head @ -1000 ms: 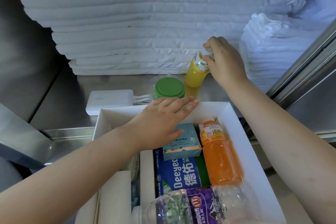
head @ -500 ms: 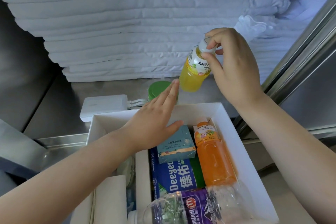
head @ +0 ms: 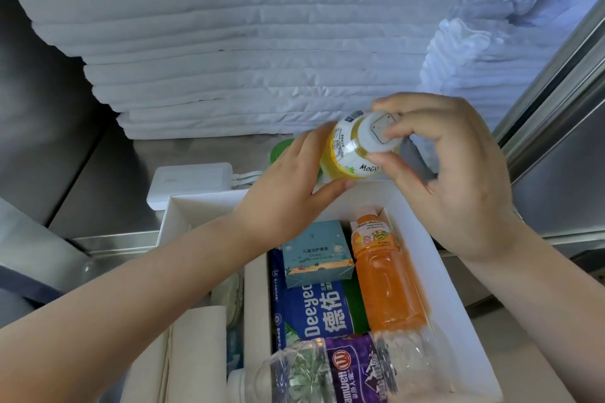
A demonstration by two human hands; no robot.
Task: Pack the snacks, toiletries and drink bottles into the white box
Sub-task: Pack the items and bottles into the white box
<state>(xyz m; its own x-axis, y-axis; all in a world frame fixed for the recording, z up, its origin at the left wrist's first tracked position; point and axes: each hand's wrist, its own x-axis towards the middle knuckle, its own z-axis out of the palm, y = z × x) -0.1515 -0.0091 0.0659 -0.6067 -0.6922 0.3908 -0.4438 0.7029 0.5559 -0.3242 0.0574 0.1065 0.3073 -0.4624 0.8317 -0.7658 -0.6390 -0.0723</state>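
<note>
A yellow drink bottle (head: 347,154) with a white cap hangs tilted over the far edge of the white box (head: 458,314). My right hand (head: 448,173) pinches its cap end. My left hand (head: 288,186) cups the bottle's body from the left, thumb underneath. Inside the box lie an orange drink bottle (head: 386,275), a small teal toiletry box (head: 316,253), a blue Deeyeo pack (head: 314,314) and a clear water bottle (head: 347,370) with a purple label at the near end. White items (head: 199,350) fill the box's left side.
A green lid (head: 281,150) and a white power adapter (head: 190,178) sit on the steel counter (head: 98,196) behind the box. A tall stack of folded white linen (head: 262,59) rises at the back. A steel wall (head: 563,147) closes the right side.
My right hand lifted the yellow bottle off the counter and tipped it toward me over the box. My left hand rose from the box to meet and cup it.
</note>
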